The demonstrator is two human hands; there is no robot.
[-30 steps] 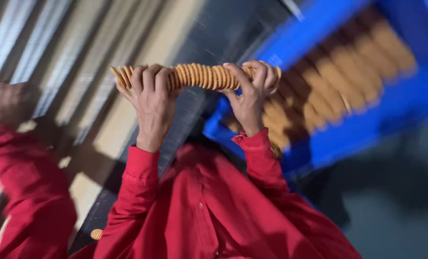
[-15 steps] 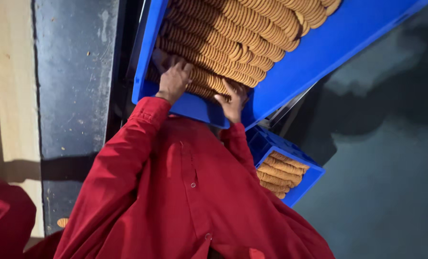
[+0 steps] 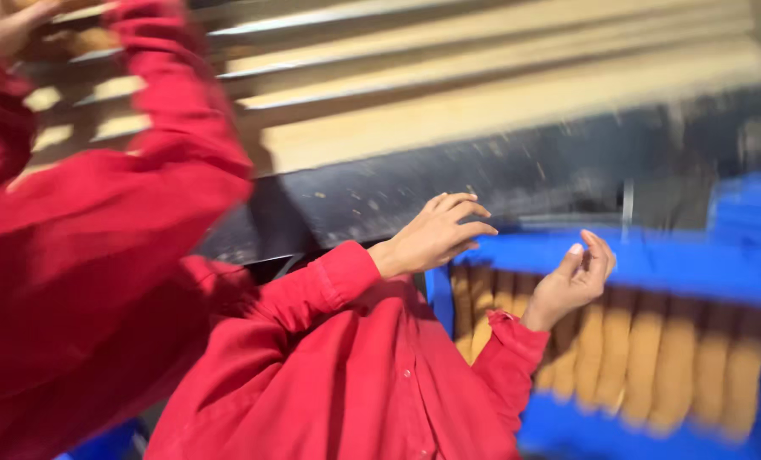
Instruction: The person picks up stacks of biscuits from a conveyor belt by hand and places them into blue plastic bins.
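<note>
Hands empty: your left hand and right hand hang open, fingers loosely curled, above the blue plastic crate. Rows of round tan biscuits already lie packed inside; it looks mostly filled, its right end blurred.

Biscuit rows in blue crate
</note>
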